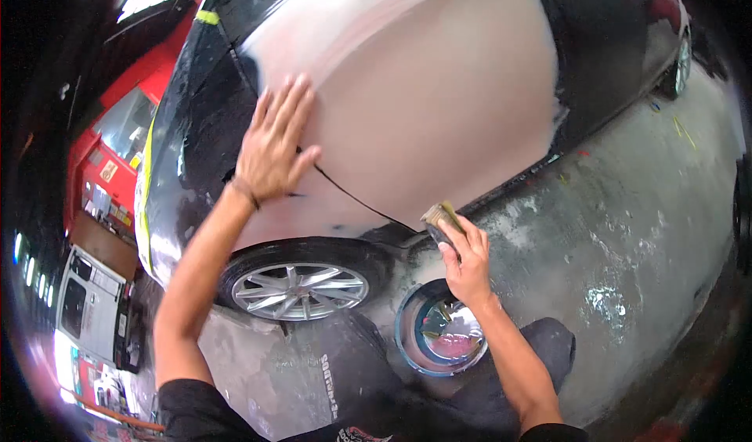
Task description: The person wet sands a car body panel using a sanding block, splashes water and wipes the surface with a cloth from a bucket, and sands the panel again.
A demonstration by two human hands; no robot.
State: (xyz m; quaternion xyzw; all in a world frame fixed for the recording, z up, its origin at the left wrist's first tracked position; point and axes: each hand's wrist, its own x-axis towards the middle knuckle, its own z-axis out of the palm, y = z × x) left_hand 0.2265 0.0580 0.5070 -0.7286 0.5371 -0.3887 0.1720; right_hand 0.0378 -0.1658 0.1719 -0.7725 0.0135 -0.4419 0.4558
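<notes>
My left hand (274, 144) lies with fingers stretched out against the car's side, at the edge of a broad pale patch of filler or primer (439, 90) on the dark bodywork. My right hand (468, 262) grips a small grey-brown sanding block (440, 216), low by the sill and just right of the front wheel (301, 289). Below that hand stands a round bucket (401, 328) of water, with small pieces lying in it that I cannot make out. A dark panel gap (352, 195) runs between my two hands.
Wet grey concrete floor (595, 246) stretches along the car. My bent knees (548, 344) flank the bucket. Yellow tape (207, 17) marks the bodywork at the upper left. A white van (86, 301) and a red structure (110, 148) stand farther left.
</notes>
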